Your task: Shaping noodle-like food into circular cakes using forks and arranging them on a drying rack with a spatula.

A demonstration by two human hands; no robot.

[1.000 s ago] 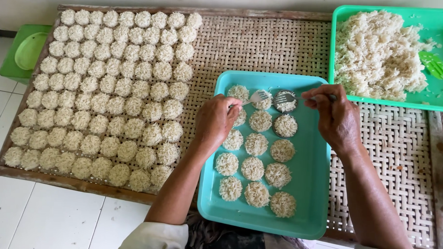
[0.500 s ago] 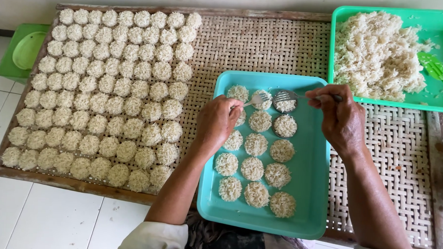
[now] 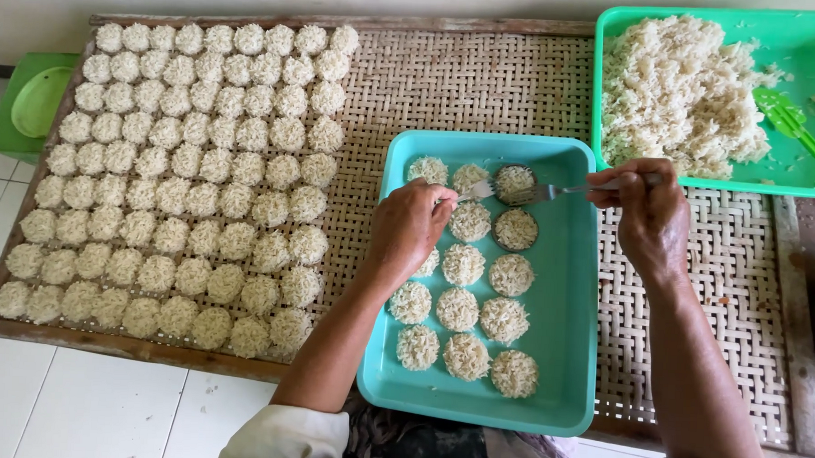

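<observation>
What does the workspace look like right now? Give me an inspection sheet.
Surface: woven mat in a wooden frame, over white floor tiles.
Job's things: teal tray holding round rice cakes; a round mould at the tray's top; a fork over it.
Clutter: rows of rice cakes on the mat's left; green tray of loose rice with a green spatula; green tub at far left.
Grippers: left hand rests over the teal tray's cakes; right hand holds the fork.
Cables: nothing seen.
Surroundings: pale wall behind.
</observation>
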